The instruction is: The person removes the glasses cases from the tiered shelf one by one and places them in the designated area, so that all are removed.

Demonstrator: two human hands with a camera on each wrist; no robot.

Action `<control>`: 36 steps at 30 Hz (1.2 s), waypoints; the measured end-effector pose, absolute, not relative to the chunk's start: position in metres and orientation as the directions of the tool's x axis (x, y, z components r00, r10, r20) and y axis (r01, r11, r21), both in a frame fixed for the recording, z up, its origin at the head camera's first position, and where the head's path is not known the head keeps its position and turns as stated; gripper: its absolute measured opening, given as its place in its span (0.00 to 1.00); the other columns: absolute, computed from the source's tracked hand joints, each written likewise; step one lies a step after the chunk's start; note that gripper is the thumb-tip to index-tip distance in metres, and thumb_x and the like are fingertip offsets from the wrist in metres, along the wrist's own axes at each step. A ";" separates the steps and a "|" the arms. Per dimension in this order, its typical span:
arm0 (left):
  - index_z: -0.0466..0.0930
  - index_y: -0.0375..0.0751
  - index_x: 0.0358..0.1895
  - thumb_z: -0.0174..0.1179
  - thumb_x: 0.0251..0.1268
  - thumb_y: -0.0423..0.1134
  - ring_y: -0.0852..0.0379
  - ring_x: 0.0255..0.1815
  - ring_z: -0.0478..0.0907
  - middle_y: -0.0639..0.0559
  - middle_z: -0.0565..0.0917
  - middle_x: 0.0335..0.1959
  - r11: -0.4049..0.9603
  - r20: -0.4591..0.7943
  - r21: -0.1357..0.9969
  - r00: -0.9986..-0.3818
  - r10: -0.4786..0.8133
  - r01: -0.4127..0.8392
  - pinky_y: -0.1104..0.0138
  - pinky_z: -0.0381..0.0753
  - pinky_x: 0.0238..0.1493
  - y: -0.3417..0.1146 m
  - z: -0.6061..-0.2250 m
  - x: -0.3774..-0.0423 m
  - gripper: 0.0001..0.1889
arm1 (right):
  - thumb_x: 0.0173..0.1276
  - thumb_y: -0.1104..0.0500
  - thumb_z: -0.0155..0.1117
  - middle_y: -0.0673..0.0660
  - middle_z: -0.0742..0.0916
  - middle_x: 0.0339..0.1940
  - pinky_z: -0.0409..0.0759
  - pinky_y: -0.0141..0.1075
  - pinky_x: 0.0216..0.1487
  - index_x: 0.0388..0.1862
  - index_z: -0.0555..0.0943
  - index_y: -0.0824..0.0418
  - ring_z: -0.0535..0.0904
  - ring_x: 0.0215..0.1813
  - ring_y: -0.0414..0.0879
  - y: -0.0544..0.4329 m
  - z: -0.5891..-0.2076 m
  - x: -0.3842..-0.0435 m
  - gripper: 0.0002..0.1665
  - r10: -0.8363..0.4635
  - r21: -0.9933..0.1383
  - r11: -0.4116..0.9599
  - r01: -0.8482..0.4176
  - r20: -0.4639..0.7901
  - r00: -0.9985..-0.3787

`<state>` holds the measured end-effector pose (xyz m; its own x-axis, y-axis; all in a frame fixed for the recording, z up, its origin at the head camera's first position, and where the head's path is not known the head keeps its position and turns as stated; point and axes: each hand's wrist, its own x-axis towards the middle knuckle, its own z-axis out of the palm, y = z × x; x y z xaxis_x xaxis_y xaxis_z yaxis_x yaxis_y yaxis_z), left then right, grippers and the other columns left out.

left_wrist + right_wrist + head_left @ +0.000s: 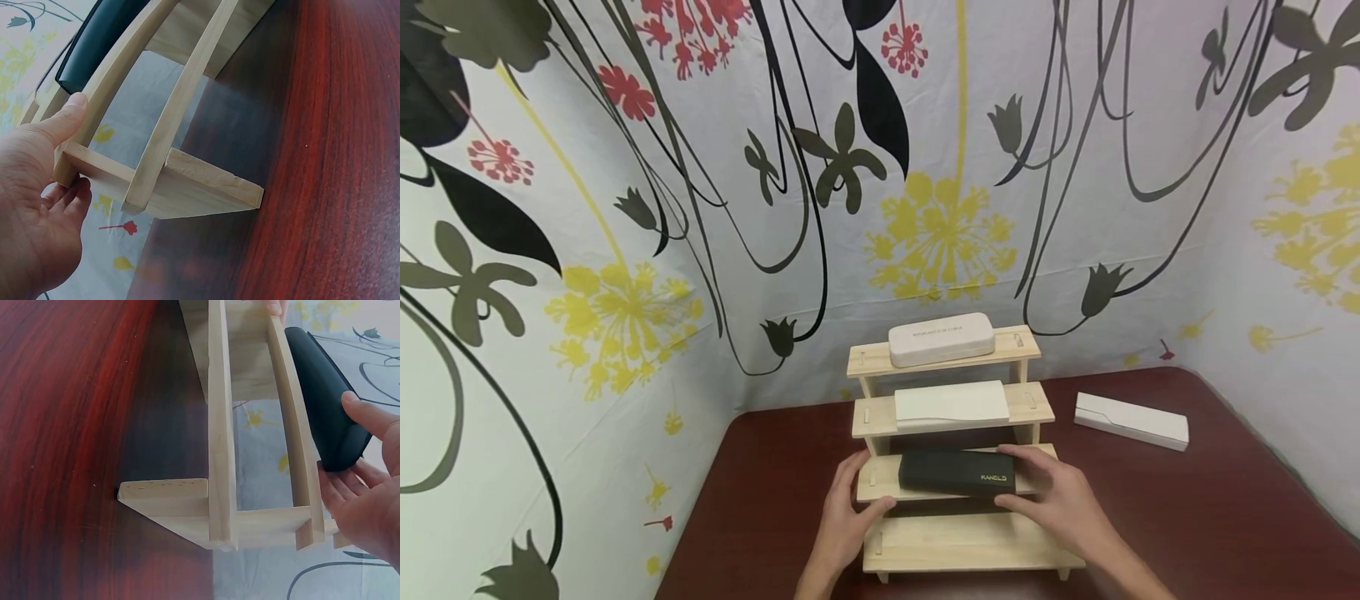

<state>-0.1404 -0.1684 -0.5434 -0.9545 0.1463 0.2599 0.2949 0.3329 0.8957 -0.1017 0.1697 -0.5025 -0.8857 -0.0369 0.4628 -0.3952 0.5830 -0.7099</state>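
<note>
A black glasses case (957,472) with gold lettering lies along the second step from the bottom of a pale wooden stepped rack (970,546). Its right end is between the thumb and fingers of my right hand (1063,500); the right wrist view shows the thumb on the dark case (322,403) and the fingers curled by its end. My left hand (844,515) grips the left end of that same step. In the left wrist view, the left thumb (70,115) presses the board's edge from above, with the fingers curled beneath.
On the rack's top step rests an off-white rounded case (942,340). A flat cream case (952,406) lies one step lower. Right of the rack, a white oblong case (1131,422) lies on the dark red table (760,500). Flower-patterned cloth (700,208) hangs behind and at both sides.
</note>
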 end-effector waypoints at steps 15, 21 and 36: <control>0.69 0.42 0.79 0.77 0.67 0.45 0.35 0.81 0.59 0.41 0.67 0.78 0.330 0.263 0.896 -0.953 0.149 0.298 0.32 0.60 0.73 -0.168 -0.545 -0.141 0.40 | 0.55 0.61 0.88 0.59 0.89 0.61 0.89 0.40 0.42 0.67 0.85 0.56 0.90 0.50 0.41 0.183 -0.494 -0.084 0.38 -0.013 -0.868 0.342 -0.360 0.379 -0.925; 0.68 0.42 0.79 0.77 0.67 0.45 0.35 0.82 0.58 0.41 0.67 0.78 0.325 0.265 0.896 -0.952 0.152 0.301 0.32 0.60 0.74 -0.169 -0.545 -0.141 0.41 | 0.56 0.60 0.88 0.57 0.90 0.56 0.88 0.35 0.42 0.67 0.85 0.53 0.89 0.48 0.38 0.191 -0.488 -0.075 0.38 0.028 -0.854 0.384 -0.351 0.391 -0.920; 0.69 0.44 0.79 0.78 0.65 0.45 0.40 0.81 0.60 0.44 0.68 0.78 0.313 0.270 0.900 -0.951 0.149 0.304 0.36 0.57 0.77 -0.168 -0.546 -0.140 0.41 | 0.59 0.65 0.85 0.53 0.89 0.62 0.83 0.28 0.54 0.71 0.81 0.58 0.85 0.60 0.32 0.232 -0.487 -0.054 0.40 0.067 -0.859 0.383 -0.339 0.392 -0.918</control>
